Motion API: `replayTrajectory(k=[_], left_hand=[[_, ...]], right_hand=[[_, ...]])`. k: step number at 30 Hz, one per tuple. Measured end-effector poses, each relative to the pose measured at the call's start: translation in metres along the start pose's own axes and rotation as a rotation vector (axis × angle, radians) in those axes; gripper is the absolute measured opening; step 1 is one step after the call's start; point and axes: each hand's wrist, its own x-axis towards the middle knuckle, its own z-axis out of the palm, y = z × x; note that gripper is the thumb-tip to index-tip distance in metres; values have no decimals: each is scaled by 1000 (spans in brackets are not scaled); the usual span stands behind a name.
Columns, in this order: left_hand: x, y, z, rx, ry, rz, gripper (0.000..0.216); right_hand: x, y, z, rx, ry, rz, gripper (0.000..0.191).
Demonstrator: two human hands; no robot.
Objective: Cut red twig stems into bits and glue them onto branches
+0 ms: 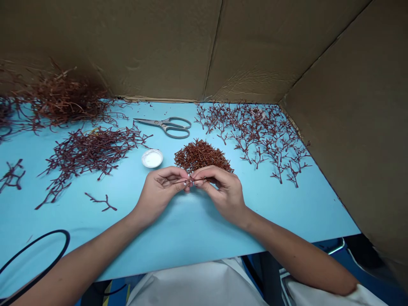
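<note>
My left hand (161, 189) and my right hand (219, 189) meet over the blue table (191, 229), fingertips pinched together on a small brown twig piece (188, 182). Both hands are closed in a pinch. Just beyond them lies a heap of small brown twig bits (201, 156). A small white round lid with white paste (152, 158) sits to the left of that heap. Grey scissors (168, 126) lie farther back.
Dark red branching stems are piled at left (92, 151) and spread out at right (261, 131). A tangled brown heap (60, 100) fills the back left corner. One loose stem (101, 200) lies near my left wrist. Cardboard walls (357, 127) enclose the back and right. A black cable (38, 246) loops at lower left.
</note>
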Motion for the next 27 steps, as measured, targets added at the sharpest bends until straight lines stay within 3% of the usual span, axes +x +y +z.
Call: replayTrajectory(k=[9, 19, 27], left_hand=[[-1, 11, 0, 112, 90, 106, 17], [-10, 10, 5, 293, 171, 220, 4], [-12, 4, 1, 442, 206, 429, 10]], right_hand=[[1, -4, 0, -76, 75, 32, 4], [-1, -3, 2, -101, 61, 3, 6], [-1, -1, 3, -49, 46, 36, 8]])
